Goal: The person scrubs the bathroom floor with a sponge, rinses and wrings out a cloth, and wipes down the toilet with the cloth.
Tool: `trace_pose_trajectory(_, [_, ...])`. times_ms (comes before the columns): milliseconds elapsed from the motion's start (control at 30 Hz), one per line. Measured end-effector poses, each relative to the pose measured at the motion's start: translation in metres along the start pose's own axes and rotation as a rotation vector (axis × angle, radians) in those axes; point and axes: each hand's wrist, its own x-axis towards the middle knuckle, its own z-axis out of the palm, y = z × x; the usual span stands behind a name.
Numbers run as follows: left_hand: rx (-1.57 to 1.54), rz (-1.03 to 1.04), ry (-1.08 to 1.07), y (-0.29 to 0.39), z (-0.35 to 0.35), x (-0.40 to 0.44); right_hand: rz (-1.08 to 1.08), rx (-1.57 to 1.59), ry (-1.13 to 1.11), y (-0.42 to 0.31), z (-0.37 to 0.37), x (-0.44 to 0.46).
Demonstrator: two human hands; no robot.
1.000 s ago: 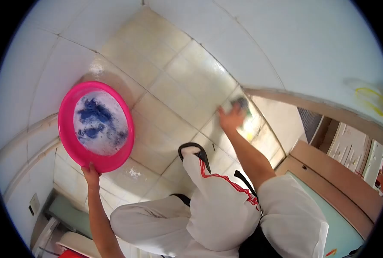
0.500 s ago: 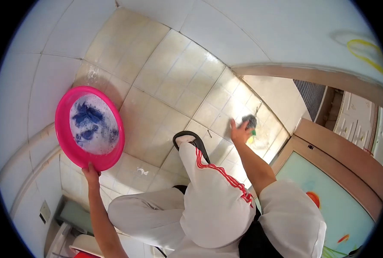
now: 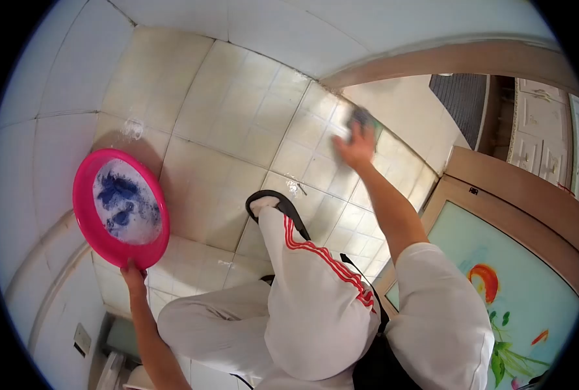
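My left hand (image 3: pixel 133 276) grips the near rim of a pink plastic basin (image 3: pixel 89 224), which tilts slightly at the left by the wall. Foamy water (image 3: pixel 143 224) fills its inside, with a dark blue cloth (image 3: pixel 117 192) soaking there. At the doorway end of the floor, my right hand (image 3: pixel 357 149) presses a dark grey scrubber (image 3: pixel 362 118) with a bit of green onto the tiles. Its fingers lie over the scrubber, which is blurred and partly hidden beneath them.
Beige floor tiles (image 3: pixel 221 97) have foam patches (image 3: pixel 132 129) on them. My foot in a black slipper (image 3: pixel 279 198) stands mid-floor beside a small dark stick (image 3: pixel 302 188). A wood-framed glass door (image 3: pixel 471 247) is at the right, near a raised threshold (image 3: pixel 409 110).
My right hand has moved the scrubber across the tiles toward the far wall and doorway corner. The left hand still holds the basin; the view has shifted slightly.
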Motion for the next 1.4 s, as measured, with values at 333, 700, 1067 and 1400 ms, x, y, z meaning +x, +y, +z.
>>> trace_pose_trajectory(333, [-0.058, 0.043, -0.042, 0.012, 0.01, -0.012, 0.113, 0.026, 0.1, -0.148, 0.006, 0.038])
trace_pose_trajectory(700, [-0.047, -0.031, -0.069, 0.006, 0.0, -0.001, 0.411, -0.143, 0.052, -0.001, 0.013, 0.021])
trace_pose_trajectory(1067, [-0.039, -0.075, -0.11, 0.012, -0.005, -0.004, -0.092, 0.182, 0.09, -0.023, 0.011, -0.072])
trace_pose_trajectory(1400, [-0.117, -0.05, -0.09, 0.01, -0.001, -0.007, -0.416, 0.359, -0.017, -0.198, 0.028, -0.1])
